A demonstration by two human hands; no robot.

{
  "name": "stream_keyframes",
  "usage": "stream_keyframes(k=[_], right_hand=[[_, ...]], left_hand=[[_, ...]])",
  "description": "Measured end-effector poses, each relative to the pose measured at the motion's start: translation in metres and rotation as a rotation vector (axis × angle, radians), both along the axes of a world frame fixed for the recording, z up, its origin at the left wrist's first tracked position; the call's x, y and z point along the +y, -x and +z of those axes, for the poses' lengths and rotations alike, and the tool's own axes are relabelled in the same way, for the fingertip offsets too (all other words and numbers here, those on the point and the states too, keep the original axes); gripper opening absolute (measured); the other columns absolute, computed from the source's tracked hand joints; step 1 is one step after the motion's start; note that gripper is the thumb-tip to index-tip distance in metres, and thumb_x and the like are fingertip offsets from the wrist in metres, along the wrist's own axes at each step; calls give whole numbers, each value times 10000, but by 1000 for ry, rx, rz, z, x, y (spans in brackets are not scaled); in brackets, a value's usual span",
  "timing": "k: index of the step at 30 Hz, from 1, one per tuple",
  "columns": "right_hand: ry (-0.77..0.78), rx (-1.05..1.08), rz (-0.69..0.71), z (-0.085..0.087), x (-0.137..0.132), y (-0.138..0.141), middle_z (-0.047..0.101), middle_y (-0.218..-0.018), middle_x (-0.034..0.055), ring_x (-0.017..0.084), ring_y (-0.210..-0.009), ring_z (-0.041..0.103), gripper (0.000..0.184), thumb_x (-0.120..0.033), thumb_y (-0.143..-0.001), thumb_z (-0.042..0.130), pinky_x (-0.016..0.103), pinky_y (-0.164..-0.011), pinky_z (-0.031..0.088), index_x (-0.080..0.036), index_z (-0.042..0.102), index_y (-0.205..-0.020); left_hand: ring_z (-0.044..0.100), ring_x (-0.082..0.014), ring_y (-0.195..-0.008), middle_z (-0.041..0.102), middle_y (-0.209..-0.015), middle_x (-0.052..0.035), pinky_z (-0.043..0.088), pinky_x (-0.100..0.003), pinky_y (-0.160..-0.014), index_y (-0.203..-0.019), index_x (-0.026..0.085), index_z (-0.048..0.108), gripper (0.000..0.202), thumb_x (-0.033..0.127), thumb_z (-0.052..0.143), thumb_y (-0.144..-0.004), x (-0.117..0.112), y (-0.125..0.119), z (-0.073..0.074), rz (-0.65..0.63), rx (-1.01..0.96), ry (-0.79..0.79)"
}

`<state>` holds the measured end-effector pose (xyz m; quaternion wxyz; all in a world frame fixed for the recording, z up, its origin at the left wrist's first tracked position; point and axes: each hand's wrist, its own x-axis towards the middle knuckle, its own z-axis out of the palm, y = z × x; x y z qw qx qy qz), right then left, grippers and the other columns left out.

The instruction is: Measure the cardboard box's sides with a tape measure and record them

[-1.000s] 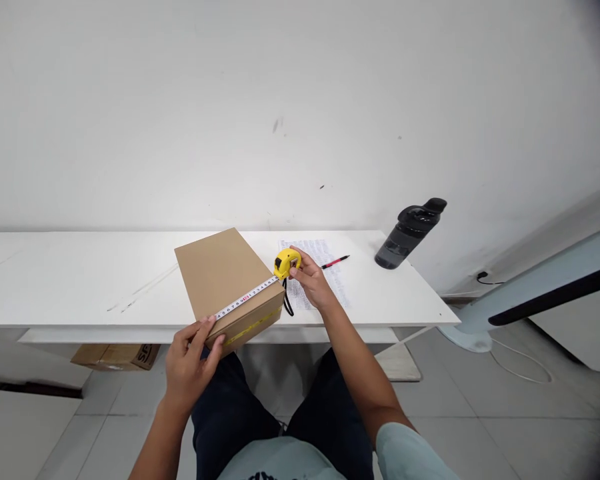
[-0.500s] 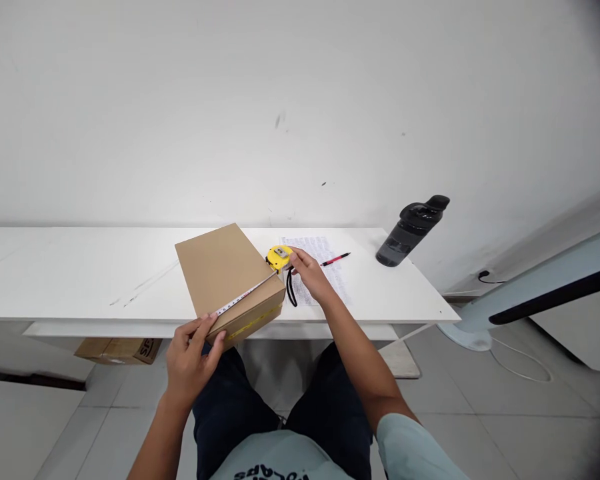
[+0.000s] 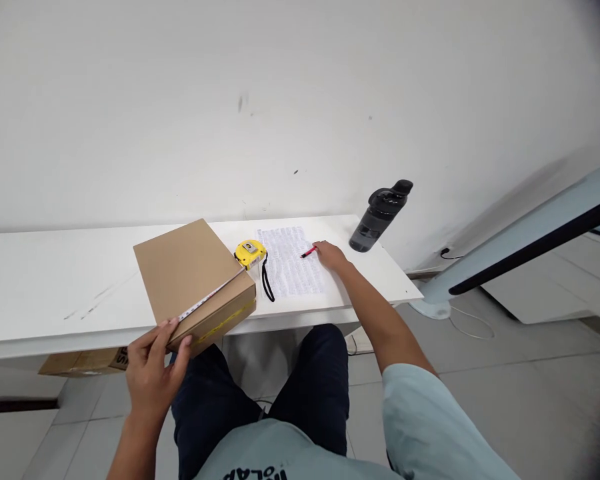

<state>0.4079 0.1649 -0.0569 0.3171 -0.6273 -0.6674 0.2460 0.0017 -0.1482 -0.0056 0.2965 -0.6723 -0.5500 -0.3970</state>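
My left hand (image 3: pixel 153 370) grips the near left corner of a brown cardboard box (image 3: pixel 190 257). Its fingertips press the end of a tape measure blade (image 3: pixel 205 299) onto the top, while the thumb lies against the side with the yellow marking. Across the box top the blade runs to the yellow tape measure (image 3: pixel 251 254), which rests untouched at the right edge with a black wrist strap hanging from it. My right hand (image 3: pixel 331 257) is closed on the end of a red and black pen (image 3: pixel 307 252), over a sheet of paper (image 3: pixel 290 273) covered with small print.
A dark drink bottle (image 3: pixel 380 217) stands on the white table (image 3: pixel 45 280) near its right end, close beyond my right hand. Below the table sits another cardboard box (image 3: pixel 80 362). A pale blue column (image 3: pixel 530 230) rises from the floor at right.
My right hand has let go of the tape measure's case, moved right and taken hold of the pen. My left hand stays on the box and blade. The view has turned rightward.
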Motion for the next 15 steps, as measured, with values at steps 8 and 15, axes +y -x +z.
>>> stream_keyframes(k=[8,15], right_hand=[[-115,250,-82,-1,-10,-10,606,-675,-4,186,-610,549,402,-572,-993,358,316,-643,438,-244,580,-1062],[-140,436,-81,-13,-20,-7,445,-588,-58,145,-573,433,406,-650,-896,499,280,-583,380,-259,484,-788]], left_hand=[[656,-262,-975,708,-1048,-113,566,-387,-849,-1364,224,618,585,257,816,-815,12,11,-11,22,16,-56],[711,-232,-830,733,-952,-84,599,-361,-743,-1241,222,694,520,261,866,-753,21,17,-14,9,38,-145]])
